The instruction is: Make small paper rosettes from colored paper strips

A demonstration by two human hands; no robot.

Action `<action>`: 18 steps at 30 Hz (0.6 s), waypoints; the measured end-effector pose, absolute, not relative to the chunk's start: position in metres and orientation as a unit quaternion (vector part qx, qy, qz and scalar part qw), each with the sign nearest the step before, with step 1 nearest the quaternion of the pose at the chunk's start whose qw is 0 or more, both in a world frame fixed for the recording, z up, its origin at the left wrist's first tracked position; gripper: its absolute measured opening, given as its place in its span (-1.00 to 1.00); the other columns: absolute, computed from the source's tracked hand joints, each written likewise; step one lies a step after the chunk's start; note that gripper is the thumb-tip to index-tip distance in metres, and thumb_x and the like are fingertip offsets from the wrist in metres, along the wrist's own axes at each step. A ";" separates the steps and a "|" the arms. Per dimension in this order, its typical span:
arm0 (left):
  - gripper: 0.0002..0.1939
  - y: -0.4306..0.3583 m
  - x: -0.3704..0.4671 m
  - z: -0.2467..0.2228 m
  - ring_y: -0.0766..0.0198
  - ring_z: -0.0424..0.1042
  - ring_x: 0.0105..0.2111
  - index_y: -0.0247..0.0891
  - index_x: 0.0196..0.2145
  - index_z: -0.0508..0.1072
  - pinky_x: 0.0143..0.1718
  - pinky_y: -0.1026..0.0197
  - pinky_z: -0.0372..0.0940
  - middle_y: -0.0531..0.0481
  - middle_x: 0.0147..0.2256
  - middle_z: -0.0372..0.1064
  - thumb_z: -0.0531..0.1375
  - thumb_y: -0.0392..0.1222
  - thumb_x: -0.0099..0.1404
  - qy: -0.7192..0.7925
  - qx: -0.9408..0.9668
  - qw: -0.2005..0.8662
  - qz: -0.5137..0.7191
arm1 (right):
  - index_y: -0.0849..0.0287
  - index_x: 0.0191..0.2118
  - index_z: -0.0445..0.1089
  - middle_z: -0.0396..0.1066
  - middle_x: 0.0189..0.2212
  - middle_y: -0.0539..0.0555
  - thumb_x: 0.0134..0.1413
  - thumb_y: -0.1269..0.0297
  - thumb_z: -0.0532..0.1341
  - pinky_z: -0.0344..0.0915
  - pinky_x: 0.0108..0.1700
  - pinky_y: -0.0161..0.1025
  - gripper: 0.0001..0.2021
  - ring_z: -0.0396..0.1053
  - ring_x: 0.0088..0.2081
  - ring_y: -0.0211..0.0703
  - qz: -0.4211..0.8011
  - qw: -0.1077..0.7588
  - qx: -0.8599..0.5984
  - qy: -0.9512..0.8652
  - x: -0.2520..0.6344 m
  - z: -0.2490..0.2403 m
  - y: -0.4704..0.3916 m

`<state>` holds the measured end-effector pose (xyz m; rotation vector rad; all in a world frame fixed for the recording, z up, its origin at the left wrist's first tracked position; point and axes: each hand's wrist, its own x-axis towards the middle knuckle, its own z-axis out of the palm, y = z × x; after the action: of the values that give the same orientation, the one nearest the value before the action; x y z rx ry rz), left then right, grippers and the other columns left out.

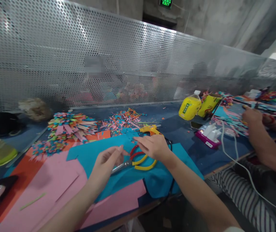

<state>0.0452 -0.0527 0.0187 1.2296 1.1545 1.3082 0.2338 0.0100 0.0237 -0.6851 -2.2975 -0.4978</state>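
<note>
My left hand [109,159] hovers above blue paper [89,151], fingers curled and thumb against them; anything in the pinch is too small to make out. My right hand [154,146] is over the scissors, its fingers together and pointing left; whatever they may hold is hidden. Between and below both hands lie scissors [127,163] with red and yellow handles, blades toward my left hand. A yellow glue gun [151,129] rests just behind my right hand. Pink paper sheets [56,183] spread on the left, with a thin green strip [32,202] on top.
Colourful paper-strip bundles [68,125] and loose clippings [125,119] lie at the back. A yellow bottle [189,106], a can-like yellow container [209,104] and a purple-edged power strip [209,135] with a white cable stand right. A co-worker's arms [261,135] reach in beyond. A perforated metal screen [128,58] borders the table.
</note>
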 end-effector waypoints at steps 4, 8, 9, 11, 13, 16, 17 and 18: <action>-0.76 -0.053 0.039 0.028 0.36 0.19 -0.52 -0.26 -0.42 0.48 -0.47 0.32 0.10 0.06 -0.55 0.27 0.15 -0.03 0.12 0.517 0.565 0.336 0.548 | 0.24 -0.44 0.31 0.23 -0.65 -0.05 0.09 0.27 0.06 -0.02 -0.54 -0.39 -0.82 0.09 -0.62 -0.39 0.072 0.351 -0.288 -0.888 0.230 0.024 0.011; -0.74 -0.054 0.041 0.029 0.32 0.26 -0.47 -0.22 -0.26 0.48 -0.41 0.32 0.14 0.05 -0.49 0.34 0.13 -0.06 0.15 0.538 0.610 0.307 0.494 | 0.22 -0.56 0.19 0.07 -0.69 -0.10 0.10 0.24 0.06 -0.05 -0.58 -0.41 -0.74 0.01 -0.63 -0.41 0.249 0.318 -0.286 -0.869 0.228 0.027 0.009; -0.74 -0.054 0.042 0.029 0.31 0.26 -0.48 -0.22 -0.26 0.48 -0.42 0.32 0.14 0.06 -0.51 0.32 0.12 -0.06 0.15 0.541 0.613 0.309 0.486 | 0.22 -0.56 0.19 0.07 -0.69 -0.10 0.09 0.25 0.06 -0.06 -0.58 -0.41 -0.74 0.00 -0.63 -0.41 0.279 0.311 -0.286 -0.862 0.228 0.027 0.008; -0.74 -0.055 0.043 0.027 0.33 0.22 -0.51 -0.23 -0.28 0.47 -0.46 0.33 0.12 0.08 -0.56 0.25 0.12 -0.06 0.15 0.542 0.611 0.307 0.489 | 0.22 -0.56 0.18 0.08 -0.70 -0.10 0.08 0.27 0.06 -0.06 -0.59 -0.42 -0.76 0.01 -0.64 -0.42 0.319 0.302 -0.285 -0.852 0.228 0.028 0.007; -0.77 -0.055 0.044 0.026 0.36 0.16 -0.55 -0.24 -0.30 0.46 -0.51 0.34 0.08 0.11 -0.60 0.16 0.13 -0.08 0.15 0.539 0.606 0.297 0.504 | 0.22 -0.56 0.18 0.09 -0.70 -0.10 0.07 0.30 0.06 -0.05 -0.59 -0.43 -0.78 0.03 -0.65 -0.42 0.342 0.300 -0.284 -0.844 0.228 0.027 0.007; -0.75 -0.056 0.044 0.027 0.39 0.11 -0.58 -0.23 -0.26 0.46 -0.54 0.35 0.06 0.13 -0.62 0.12 0.12 -0.09 0.14 0.536 0.606 0.296 0.507 | 0.23 -0.56 0.19 0.10 -0.71 -0.10 0.06 0.31 0.07 -0.03 -0.60 -0.44 -0.78 0.05 -0.65 -0.42 0.353 0.298 -0.282 -0.841 0.229 0.027 0.007; -0.74 -0.056 0.044 0.027 0.39 0.13 -0.58 -0.23 -0.25 0.47 -0.54 0.35 0.07 0.13 -0.61 0.16 0.12 -0.09 0.14 0.535 0.608 0.303 0.502 | 0.23 -0.56 0.19 0.10 -0.71 -0.10 0.06 0.31 0.07 -0.03 -0.60 -0.44 -0.78 0.05 -0.65 -0.42 0.351 0.296 -0.280 -0.843 0.229 0.027 0.007; -0.74 -0.056 0.044 0.027 0.38 0.16 -0.57 -0.22 -0.26 0.48 -0.53 0.35 0.09 0.11 -0.59 0.22 0.12 -0.08 0.14 0.535 0.609 0.312 0.495 | 0.23 -0.57 0.20 0.10 -0.71 -0.10 0.05 0.31 0.07 -0.03 -0.60 -0.44 -0.78 0.04 -0.65 -0.43 0.346 0.295 -0.278 -0.846 0.230 0.027 0.007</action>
<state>0.0438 -0.0557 0.0275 1.6074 1.4112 1.3074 0.2297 0.0069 0.0270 -0.7394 -2.2526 0.9207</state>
